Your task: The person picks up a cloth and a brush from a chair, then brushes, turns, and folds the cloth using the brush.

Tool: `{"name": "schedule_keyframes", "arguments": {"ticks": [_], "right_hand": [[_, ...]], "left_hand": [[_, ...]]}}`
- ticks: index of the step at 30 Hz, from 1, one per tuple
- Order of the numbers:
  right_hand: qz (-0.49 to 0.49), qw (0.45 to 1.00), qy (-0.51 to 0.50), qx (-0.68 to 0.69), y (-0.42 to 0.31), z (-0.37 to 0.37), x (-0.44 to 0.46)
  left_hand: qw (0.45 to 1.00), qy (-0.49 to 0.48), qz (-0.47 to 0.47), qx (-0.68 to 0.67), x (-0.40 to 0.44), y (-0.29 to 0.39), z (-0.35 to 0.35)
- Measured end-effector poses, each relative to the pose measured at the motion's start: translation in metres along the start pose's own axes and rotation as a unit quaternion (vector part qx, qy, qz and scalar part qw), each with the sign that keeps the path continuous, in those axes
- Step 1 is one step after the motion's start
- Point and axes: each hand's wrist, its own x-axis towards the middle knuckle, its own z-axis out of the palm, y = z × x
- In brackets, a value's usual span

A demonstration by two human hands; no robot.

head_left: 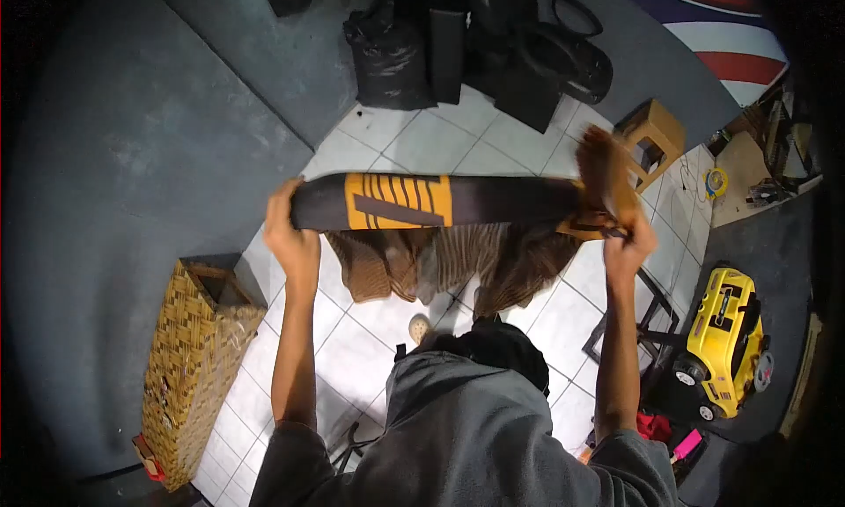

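Note:
A long dark band-like piece with an orange patterned block [399,201] stretches level between my two hands. My left hand [286,230] grips its left end with the fingers curled around the edge. At the opposite end, my right hand [629,238] is closed on the piece, near an orange-and-dark trim. A brown, tufted part [606,168] rises beside my right hand, blurred by motion. Brown and grey ribbed cloth [462,260] hangs below and behind the dark piece. What exactly the whole thing is, I cannot make out.
A tall woven basket [198,357] stands at left. A yellow toy car [726,340] sits at right, near a dark frame [647,322]. Black bags [387,58] lie ahead on the white tiles [440,142], with a wooden stool [656,142] farther right.

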Motion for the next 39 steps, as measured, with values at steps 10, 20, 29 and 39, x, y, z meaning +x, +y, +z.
{"name": "schedule_keyframes", "arguments": {"ticks": [10, 20, 29, 39], "right_hand": [[0.192, 0.704, -0.656, -0.191, 0.159, 0.026, -0.287], [0.139, 0.987, -0.052, 0.062, 0.035, 0.041, -0.071], [0.132, 0.905, -0.375, -0.151, 0.076, 0.027, -0.183], [0.205, 0.911, -0.320, -0.159, 0.067, 0.023, -0.147]], "left_hand": [[0.782, -0.590, -0.189, 0.060, -0.294, -0.094, 0.021], [0.982, -0.029, -0.159, -0.097, -0.084, -0.020, 0.010], [0.922, -0.335, -0.188, -0.042, -0.231, -0.071, 0.031], [0.822, -0.505, -0.260, -0.038, -0.201, -0.116, 0.010]]}}
